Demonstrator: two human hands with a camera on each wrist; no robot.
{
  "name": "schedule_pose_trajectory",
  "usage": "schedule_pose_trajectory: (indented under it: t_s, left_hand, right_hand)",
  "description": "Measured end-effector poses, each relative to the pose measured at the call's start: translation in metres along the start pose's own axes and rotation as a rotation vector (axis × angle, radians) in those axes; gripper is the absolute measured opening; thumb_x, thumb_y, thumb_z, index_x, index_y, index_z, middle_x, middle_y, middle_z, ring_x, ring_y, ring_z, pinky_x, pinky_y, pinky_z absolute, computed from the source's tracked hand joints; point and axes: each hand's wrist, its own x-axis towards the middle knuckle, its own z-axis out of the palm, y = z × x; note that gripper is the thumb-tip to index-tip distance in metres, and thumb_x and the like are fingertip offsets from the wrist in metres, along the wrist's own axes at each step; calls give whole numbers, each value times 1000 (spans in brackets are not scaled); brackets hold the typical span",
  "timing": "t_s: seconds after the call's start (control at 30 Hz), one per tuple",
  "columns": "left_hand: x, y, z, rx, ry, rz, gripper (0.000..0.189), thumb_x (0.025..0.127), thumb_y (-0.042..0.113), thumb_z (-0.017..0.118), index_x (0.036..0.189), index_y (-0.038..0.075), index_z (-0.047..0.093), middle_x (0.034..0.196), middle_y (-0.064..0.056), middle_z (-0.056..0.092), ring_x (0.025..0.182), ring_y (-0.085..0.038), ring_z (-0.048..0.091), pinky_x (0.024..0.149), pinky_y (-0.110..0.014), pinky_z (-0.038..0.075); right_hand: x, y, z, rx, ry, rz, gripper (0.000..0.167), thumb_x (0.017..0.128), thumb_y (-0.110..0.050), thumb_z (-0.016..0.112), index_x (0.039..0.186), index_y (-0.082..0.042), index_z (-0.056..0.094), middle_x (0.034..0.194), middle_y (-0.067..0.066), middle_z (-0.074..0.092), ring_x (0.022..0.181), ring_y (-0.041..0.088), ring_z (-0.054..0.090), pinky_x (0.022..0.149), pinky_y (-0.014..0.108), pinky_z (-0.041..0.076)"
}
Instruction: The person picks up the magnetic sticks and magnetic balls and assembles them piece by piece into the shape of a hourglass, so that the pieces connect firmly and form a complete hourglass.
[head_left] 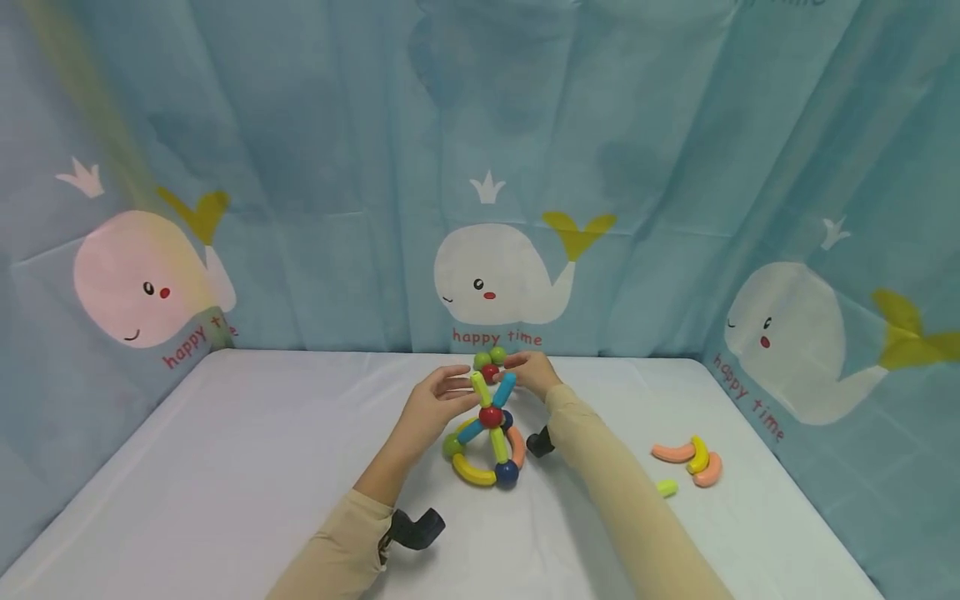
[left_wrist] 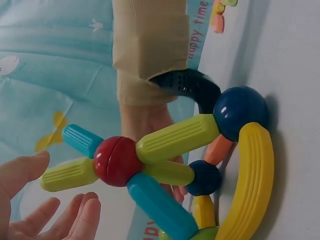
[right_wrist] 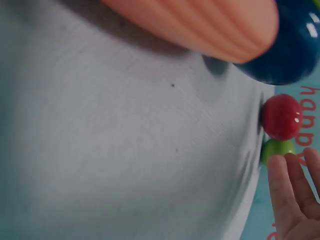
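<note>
We found frame (head_left: 491, 417) on table (head_left: 300, 467): base (head_left: 474, 472) joined, 2 top rods (head_left: 505, 389) uncapped. Left hand (head_left: 429, 404) spread, empty, beside them; right hand (head_left: 534, 372) straight-fingered, empty, near 3 balls (head_left: 490, 373). Balls, 4 loose rods (head_left: 698, 454) seemed left.

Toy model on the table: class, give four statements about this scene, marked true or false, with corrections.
1. On the toy model, a lime stick and a blue stick point upward from a red ball. True.
2. All three base balls are green. False: one green ball and two navy balls.
3. A second red ball lies behind the model. True.
4. The right hand grips a yellow stick. False: the right hand is beside the second red ball.
</note>
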Motion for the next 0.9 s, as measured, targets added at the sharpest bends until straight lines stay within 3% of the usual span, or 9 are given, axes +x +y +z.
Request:
schedule_pose_trajectory:
  t_s: [0.2, 0.6, 0.77, 0.9]
  left_hand:
    - [0, -3, 4, -17, 17, -17, 48, 90, 29, 74, 132, 14, 59, 127, -8, 66, 118, -25, 64, 106, -49, 49]
    - [1, -4, 12, -53, 0, -56, 41, 91, 24, 73, 127, 8, 62, 120, -11, 67, 105, -20, 68, 96, -39, 57]
    - [0, -4, 12, -44, 13, -57, 37, 90, 23, 73, 123, 8, 64, 119, -9, 68, 108, -20, 66, 98, -40, 56]
    - [0, -5, 11, -37, 17, -60, 34, 90, 24, 73, 120, 9, 64, 120, -6, 69, 111, -19, 65, 101, -41, 54]
  right_hand:
    - [7, -2, 6, -73, -6, 65, 47, 83, -26, 79, 125, -8, 68, 132, 13, 64, 129, 34, 53, 110, 54, 42]
    - [9, -1, 5, -174, -54, 48, 49, 84, -28, 78, 129, -13, 66, 141, 11, 60, 137, 34, 46, 115, 56, 36]
    - [5, -6, 10, -223, -94, -36, 52, 85, -24, 77, 133, -11, 63, 134, 11, 65, 131, 33, 53, 111, 53, 42]
    - [5, -9, 16, -287, -103, -103, 42, 87, -20, 75, 126, -7, 68, 125, 12, 69, 118, 30, 61, 103, 46, 50]
